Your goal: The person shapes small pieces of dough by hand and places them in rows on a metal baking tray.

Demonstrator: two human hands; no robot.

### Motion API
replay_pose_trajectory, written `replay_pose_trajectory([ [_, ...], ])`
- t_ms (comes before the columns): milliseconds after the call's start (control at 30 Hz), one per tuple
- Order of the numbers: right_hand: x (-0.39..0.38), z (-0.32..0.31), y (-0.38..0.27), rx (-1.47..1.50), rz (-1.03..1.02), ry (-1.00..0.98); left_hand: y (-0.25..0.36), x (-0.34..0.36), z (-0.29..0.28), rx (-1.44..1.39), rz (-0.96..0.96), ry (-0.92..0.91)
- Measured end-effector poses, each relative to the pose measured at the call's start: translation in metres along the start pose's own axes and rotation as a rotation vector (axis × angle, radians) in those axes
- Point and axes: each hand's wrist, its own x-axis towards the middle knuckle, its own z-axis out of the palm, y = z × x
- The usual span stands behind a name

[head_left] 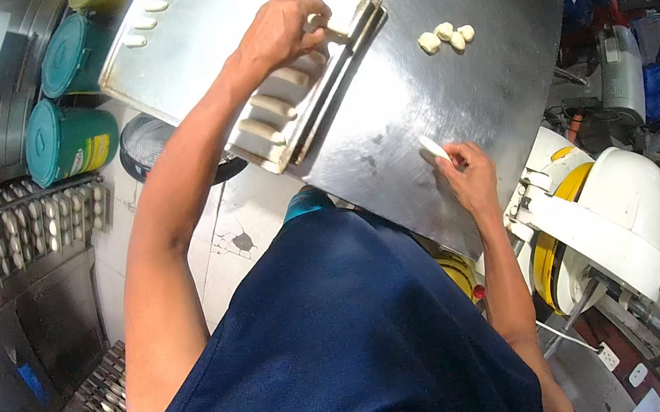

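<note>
A light metal baking tray (147, 70) lies on the steel table (385, 117), with pale dough rolls (274, 107) in a row along its near right side and several smaller ones at its far left. Over this row, my left hand (285, 27) is closed, thumb and fingers round a dough roll (327, 30) at the tray's right edge. My right hand (470, 172), low over the table's near right part, pinches a slim white oblong piece (432, 147) between thumb and fingers; what it is made of is unclear. Beyond it sits a cluster of dough lumps (446, 36).
Racks of trays with dough rolls (17, 235) stand at the left, near green lidded buckets (62, 140). A round mesh basket (144, 142) is below the tray. A white mixer with a yellow ring (615, 217) stands close by my right arm.
</note>
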Motion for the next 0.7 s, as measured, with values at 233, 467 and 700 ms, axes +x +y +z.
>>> replay_pose_trajectory([
  [233, 0.113, 0.029, -0.122, 0.055, -0.273, 0.167, -0.047, 0.005, -0.003, -0.127, -0.036, -0.003],
  [467, 0.236, 0.076, -0.160, -0.100, -0.588, 0.245, -0.049, 0.001, 0.004, -0.455, -0.246, 0.044],
  [700, 0.235, 0.084, -0.166, -0.051, -0.523, 0.169, -0.055, 0.002, 0.003, -0.464, -0.192, 0.049],
])
